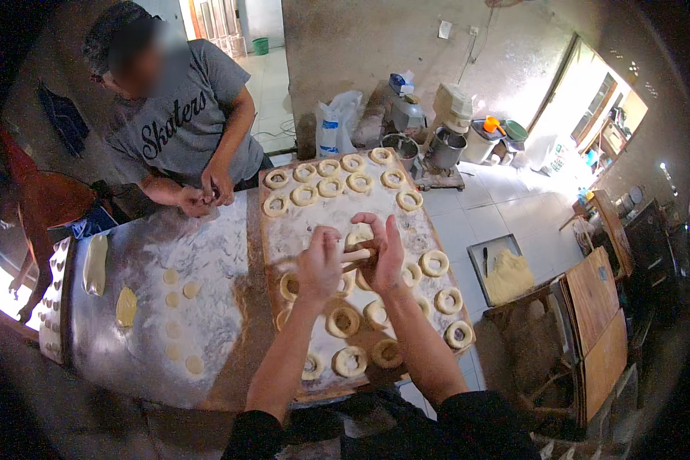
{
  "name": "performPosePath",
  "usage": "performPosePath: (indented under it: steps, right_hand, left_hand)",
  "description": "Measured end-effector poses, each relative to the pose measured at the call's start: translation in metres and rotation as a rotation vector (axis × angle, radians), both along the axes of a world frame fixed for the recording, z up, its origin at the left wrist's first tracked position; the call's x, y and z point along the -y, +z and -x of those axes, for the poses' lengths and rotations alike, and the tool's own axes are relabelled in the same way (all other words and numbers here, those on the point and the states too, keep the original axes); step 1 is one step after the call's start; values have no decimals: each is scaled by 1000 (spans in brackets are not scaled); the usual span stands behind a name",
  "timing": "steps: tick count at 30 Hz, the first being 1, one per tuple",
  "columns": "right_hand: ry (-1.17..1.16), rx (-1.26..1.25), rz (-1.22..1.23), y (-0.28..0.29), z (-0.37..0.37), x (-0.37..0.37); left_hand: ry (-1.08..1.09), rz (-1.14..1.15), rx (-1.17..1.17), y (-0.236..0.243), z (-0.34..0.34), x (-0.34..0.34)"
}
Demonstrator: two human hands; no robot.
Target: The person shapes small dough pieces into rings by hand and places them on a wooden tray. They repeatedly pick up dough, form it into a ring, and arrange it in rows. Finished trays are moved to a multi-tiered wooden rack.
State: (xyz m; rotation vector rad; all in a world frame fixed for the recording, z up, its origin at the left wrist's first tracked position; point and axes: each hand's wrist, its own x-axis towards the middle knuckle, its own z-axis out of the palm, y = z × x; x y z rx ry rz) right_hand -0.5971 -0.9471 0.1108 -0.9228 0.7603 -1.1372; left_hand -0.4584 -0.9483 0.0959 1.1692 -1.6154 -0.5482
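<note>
Gripping pale dough strip (356, 255): left hand (320, 261) (blurred) | right hand (389, 263): hold unclear | floury dough rings (435, 254)

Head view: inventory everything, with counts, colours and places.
Wooden board: one, brown, centre
Dough rings: over twenty, pale, on the board
Dough piece: one, pale, above the board
Metal table: one, grey, left
Dough discs: six, pale, on the table
Dough lumps: two, whitish and yellow, table's left
Tray: one, grey, right
Dough slab: one, yellowish, in the tray
Mixers: two, grey and beige, rear
Bucket: one, green, near top edge
Co-worker: one, grey-shirted, upper left
Left hand: one, bare, centre
Right hand: one, bare, centre
</note>
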Motion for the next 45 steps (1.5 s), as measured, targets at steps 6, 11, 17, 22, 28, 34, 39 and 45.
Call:
performPosePath:
  steps: [6,11,17,22,28,34,39,45]
  right_hand:
    - [-115,85,181,-7,71,26]
    - [-175,-185,187,-22,98,48]
    - [-406,-917,-96,-71,131,111]
    - [-292,-1481,360,-95,144,98]
    - [-224,-1705,140,-63,118,65]
    - [-284,-1394,527,-12,28,40]
    - [447,-1008,721,-44,-185,-16]
    - [766,-1283,932,-126,-379,-94]
  left_hand:
    - [-150,-51,8,9,76,33]
    - [-127,-279,86,-2,110,54]
    - [97,-312,607,-8,123,107]
    - [-11,-420,893,-20,97,100]
    - [-113,-454,841,-2,95,79]
    - [121,-251,386,-2,-17,4]
    - [627,-248,137,-55,-175,-132]
    - [995,-756,-113,-108,-292,-264]
